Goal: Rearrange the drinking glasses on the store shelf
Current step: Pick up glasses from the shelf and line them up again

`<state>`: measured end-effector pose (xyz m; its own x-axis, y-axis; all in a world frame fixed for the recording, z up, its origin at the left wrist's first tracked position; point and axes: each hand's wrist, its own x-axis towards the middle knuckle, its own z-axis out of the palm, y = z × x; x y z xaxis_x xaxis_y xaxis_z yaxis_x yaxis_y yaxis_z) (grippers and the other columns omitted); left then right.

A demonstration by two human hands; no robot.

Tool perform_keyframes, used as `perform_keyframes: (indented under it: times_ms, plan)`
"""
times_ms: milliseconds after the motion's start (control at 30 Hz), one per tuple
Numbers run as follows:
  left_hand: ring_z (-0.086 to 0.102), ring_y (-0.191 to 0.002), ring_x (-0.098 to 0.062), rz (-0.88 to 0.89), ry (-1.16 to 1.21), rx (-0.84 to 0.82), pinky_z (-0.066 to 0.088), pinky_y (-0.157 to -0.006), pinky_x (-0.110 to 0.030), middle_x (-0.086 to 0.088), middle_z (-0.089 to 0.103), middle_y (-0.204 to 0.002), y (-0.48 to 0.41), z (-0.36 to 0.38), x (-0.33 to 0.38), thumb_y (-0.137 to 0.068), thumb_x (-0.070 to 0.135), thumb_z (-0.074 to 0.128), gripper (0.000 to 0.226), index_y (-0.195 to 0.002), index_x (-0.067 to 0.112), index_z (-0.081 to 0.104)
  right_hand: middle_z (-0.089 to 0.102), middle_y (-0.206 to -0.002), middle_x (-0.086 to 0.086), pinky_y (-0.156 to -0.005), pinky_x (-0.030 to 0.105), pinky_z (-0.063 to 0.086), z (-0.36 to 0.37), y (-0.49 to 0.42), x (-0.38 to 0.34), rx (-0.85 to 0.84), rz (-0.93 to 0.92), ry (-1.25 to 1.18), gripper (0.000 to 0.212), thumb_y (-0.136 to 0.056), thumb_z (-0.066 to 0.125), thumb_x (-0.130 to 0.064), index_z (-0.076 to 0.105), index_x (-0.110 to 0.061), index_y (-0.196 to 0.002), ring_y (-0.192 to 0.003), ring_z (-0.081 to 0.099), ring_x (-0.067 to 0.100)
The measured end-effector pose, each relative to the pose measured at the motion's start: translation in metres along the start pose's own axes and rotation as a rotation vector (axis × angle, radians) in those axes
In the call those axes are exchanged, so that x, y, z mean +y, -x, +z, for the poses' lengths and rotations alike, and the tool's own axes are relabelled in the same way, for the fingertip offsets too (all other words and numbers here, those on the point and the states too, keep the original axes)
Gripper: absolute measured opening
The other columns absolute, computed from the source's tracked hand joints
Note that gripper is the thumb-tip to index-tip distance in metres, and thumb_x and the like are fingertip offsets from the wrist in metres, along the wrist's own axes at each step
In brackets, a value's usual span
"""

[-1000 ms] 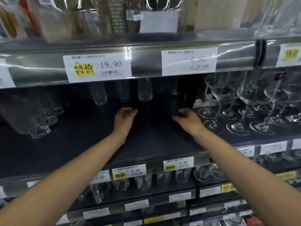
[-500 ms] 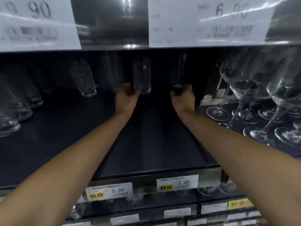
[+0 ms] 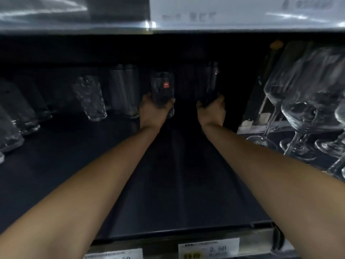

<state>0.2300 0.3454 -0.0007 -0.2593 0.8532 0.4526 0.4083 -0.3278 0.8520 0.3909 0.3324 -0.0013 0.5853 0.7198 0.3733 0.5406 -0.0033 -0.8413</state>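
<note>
left forearm [image 3: 104,174]: bare | right forearm [image 3: 261,165]: bare | hands: left hand [image 3: 153,112], right hand [image 3: 211,112] (both bare)

Shelf-edge price tag [image 3: 208,248]: 2.50
Neighbouring price tag [image 3: 113,255]: cut off, only 50 legible
Red sticker [image 3: 166,85] on drinking glass [image 3: 161,97]: crown mark, lettering unreadable

Both bare arms reached forward and nearly straight, converging toward 12 o'clock. The left forearm [image 3: 89,184] ran in from 7 o'clock, the right forearm [image 3: 270,165] from 4 o'clock. The wrists lay level with each other and stayed apart.

The left hand [image 3: 152,113] showed its back, its digits curled round the lower part of a short glass [image 3: 162,86] held upright at the hand's 12 o'clock. A fingertip was visible on each side of it.

The right hand [image 3: 211,109], at 3 o'clock from the left, also showed its back. Its fingers were wrapped round the bottom end of a tall glass [image 3: 211,81] that rose toward 12 o'clock. The dim light hid how the individual fingers lay.
</note>
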Motion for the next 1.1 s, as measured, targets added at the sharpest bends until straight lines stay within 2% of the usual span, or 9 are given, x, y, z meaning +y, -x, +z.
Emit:
perform_keyframes:
  times_ms: [167,267,367,433,567,700,833,967,1100]
  plan:
    - [0.059,-0.110,-0.015,-0.036,0.004,-0.031,0.044,-0.087,-0.019,-0.004,0.060,-0.127,-0.009,0.009,-0.001,-0.075,0.045,0.081,0.075,-0.129,0.008,0.045,0.049,-0.140,0.019,-0.097,0.040,0.046,0.007,-0.008,0.000,-0.006,0.000,0.065,0.075,-0.088,0.069,-0.042,0.035,-0.003,-0.142,-0.125,0.052,0.035]
    - [0.061,-0.110,-0.017,-0.049,0.014,-0.036,0.047,-0.088,-0.022,-0.005,0.061,-0.125,-0.016,0.014,-0.003,-0.072,0.047,0.083,0.075,-0.126,0.009,0.046,0.051,-0.138,0.020,-0.099,0.042,0.049,0.011,-0.014,0.001,-0.003,0.000,0.028,0.076,-0.087,0.071,-0.042,0.035,-0.002,-0.141,-0.124,0.053,0.036]
    - [0.061,-0.112,-0.018,-0.067,0.040,-0.054,0.052,-0.096,-0.030,-0.003,0.059,-0.125,-0.020,0.018,-0.005,-0.061,0.059,0.082,0.089,-0.126,0.011,0.046,0.053,-0.138,0.018,-0.099,0.041,0.050,0.012,-0.017,0.003,-0.017,0.008,-0.029,0.077,-0.086,0.073,-0.039,0.035,-0.003,-0.142,-0.123,0.056,0.033]
    - [0.057,-0.115,-0.019,-0.066,0.016,-0.062,0.049,-0.101,-0.031,-0.004,0.054,-0.128,-0.021,0.019,-0.004,-0.059,0.063,0.080,0.093,-0.128,0.011,0.045,0.055,-0.137,0.017,-0.098,0.041,0.051,0.011,-0.018,0.004,-0.028,0.010,-0.059,0.076,-0.086,0.074,-0.038,0.035,-0.004,-0.142,-0.122,0.057,0.032]
    - [0.051,-0.110,-0.016,-0.055,-0.065,-0.059,0.039,-0.091,-0.021,-0.006,0.048,-0.128,-0.017,0.018,0.000,-0.070,0.054,0.081,0.081,-0.128,0.008,0.047,0.053,-0.136,0.016,-0.098,0.037,0.050,0.006,-0.013,0.005,-0.053,0.008,-0.074,0.073,-0.082,0.076,-0.037,0.039,-0.005,-0.136,-0.121,0.056,0.032]
    - [0.059,-0.103,-0.013,-0.103,0.012,-0.067,0.044,-0.083,-0.020,-0.001,0.059,-0.116,-0.008,0.012,0.007,-0.071,0.043,0.084,0.073,-0.123,0.008,0.046,0.053,-0.131,0.016,-0.092,0.033,0.050,-0.005,0.000,0.004,-0.109,0.007,-0.073,0.070,-0.079,0.078,-0.038,0.043,-0.006,-0.130,-0.115,0.057,0.030]
    - [0.063,-0.105,-0.018,-0.148,0.017,-0.079,0.050,-0.088,-0.025,-0.005,0.064,-0.119,0.007,0.006,0.015,-0.071,0.039,0.085,0.074,-0.125,0.008,0.045,0.060,-0.122,0.016,-0.089,0.030,0.047,-0.021,0.016,0.003,-0.130,0.014,-0.092,0.063,-0.073,0.083,-0.034,0.050,-0.006,-0.120,-0.112,0.060,0.030]
    - [0.061,-0.101,-0.013,-0.154,0.065,-0.105,0.046,-0.086,-0.020,0.003,0.061,-0.108,0.029,-0.003,0.023,-0.072,0.035,0.085,0.071,-0.126,0.011,0.046,0.064,-0.118,0.012,-0.080,0.019,0.039,-0.039,0.034,-0.001,-0.185,0.047,-0.119,0.061,-0.073,0.083,-0.033,0.052,-0.008,-0.119,-0.109,0.062,0.025]
    - [0.063,-0.099,-0.010,-0.141,0.114,-0.133,0.046,-0.082,-0.018,0.005,0.064,-0.110,0.051,-0.016,0.025,-0.072,0.033,0.086,0.068,-0.125,0.015,0.048,0.064,-0.114,0.007,-0.079,0.022,0.042,-0.056,0.050,-0.003,-0.257,0.060,-0.158,0.060,-0.074,0.081,-0.034,0.050,-0.010,-0.119,-0.103,0.062,0.022]
